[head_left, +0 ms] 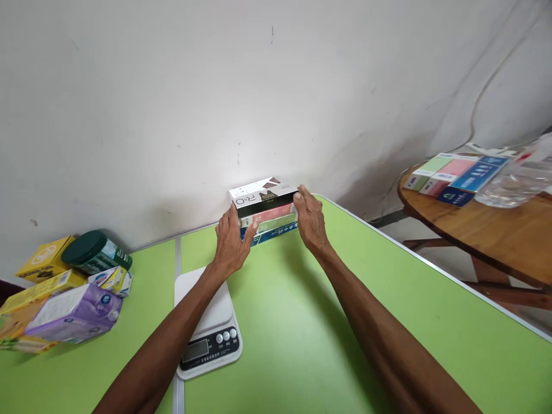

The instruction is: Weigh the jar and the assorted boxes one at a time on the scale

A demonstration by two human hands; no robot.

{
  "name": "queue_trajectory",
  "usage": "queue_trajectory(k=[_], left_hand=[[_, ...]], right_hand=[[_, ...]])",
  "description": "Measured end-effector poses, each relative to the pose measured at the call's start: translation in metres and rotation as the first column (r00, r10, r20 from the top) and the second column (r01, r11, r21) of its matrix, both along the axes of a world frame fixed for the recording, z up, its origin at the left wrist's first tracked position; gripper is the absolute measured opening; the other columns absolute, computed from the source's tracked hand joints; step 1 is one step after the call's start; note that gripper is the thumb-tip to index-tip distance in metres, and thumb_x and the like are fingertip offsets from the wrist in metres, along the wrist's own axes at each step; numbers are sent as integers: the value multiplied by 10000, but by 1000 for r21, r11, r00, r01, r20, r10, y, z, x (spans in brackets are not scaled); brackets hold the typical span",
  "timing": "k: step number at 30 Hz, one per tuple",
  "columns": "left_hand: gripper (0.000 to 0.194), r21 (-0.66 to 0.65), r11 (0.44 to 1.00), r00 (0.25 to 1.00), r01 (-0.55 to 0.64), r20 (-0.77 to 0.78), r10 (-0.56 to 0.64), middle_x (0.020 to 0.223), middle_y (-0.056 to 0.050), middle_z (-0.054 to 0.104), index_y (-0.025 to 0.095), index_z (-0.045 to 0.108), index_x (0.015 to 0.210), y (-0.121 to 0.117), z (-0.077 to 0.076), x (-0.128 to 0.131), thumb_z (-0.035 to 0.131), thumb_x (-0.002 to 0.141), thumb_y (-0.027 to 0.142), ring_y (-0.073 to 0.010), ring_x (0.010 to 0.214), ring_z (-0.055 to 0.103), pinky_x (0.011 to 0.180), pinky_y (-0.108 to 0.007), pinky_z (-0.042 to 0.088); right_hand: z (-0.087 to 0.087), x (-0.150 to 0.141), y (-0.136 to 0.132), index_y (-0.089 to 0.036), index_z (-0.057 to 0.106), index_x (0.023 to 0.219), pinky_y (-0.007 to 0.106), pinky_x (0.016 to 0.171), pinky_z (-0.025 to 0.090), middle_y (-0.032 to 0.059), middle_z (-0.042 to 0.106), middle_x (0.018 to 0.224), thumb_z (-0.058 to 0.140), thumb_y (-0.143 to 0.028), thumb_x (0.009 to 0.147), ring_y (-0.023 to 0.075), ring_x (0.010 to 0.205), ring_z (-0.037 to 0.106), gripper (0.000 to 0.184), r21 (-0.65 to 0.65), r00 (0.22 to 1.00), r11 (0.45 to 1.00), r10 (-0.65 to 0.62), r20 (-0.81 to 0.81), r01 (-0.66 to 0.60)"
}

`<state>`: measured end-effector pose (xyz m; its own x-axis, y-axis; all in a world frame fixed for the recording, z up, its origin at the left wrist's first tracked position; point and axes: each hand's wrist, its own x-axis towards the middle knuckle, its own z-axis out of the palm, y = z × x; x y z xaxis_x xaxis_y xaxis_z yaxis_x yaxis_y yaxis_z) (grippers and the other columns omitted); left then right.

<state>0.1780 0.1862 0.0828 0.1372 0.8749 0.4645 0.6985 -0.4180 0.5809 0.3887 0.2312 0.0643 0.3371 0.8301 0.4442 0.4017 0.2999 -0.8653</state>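
A stack of flat cardboard boxes lies against the wall at the far side of the green table. On top is a black-and-white box [267, 198] with "R&O"-like lettering. Beneath it show a pink box [273, 214], a light green box [278, 222] and, lowest, a blue box [278, 233]. My left hand [233, 241] grips the left end of the stack, its thumb along the front. At the right end my right hand [311, 218] is closed on it, with the thumb at the top box's front corner. The fingers behind the boxes are partly hidden.
A white kitchen scale [211, 345] sits under my left forearm. Grouped on the left are a yellow box [45, 259], a dark green canister [92, 253] and a purple carton [77, 316]. On the right, a wooden table [474, 236] carries cartons and a clear plastic bottle [517, 178].
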Motion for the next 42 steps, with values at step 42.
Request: queue_trajectory(k=[42], left_hand=[[732, -134, 694, 608, -708, 385, 694, 1516, -268, 437, 91, 326, 1508, -217, -105, -319, 537, 891, 425, -365, 1471, 407, 1210, -579, 340]], right_hand=[[-53, -441, -179, -227, 547, 1364, 424, 976, 542, 105, 689, 1291, 769, -499, 753, 307, 1217, 613, 705, -161, 588, 566, 788, -185, -809]])
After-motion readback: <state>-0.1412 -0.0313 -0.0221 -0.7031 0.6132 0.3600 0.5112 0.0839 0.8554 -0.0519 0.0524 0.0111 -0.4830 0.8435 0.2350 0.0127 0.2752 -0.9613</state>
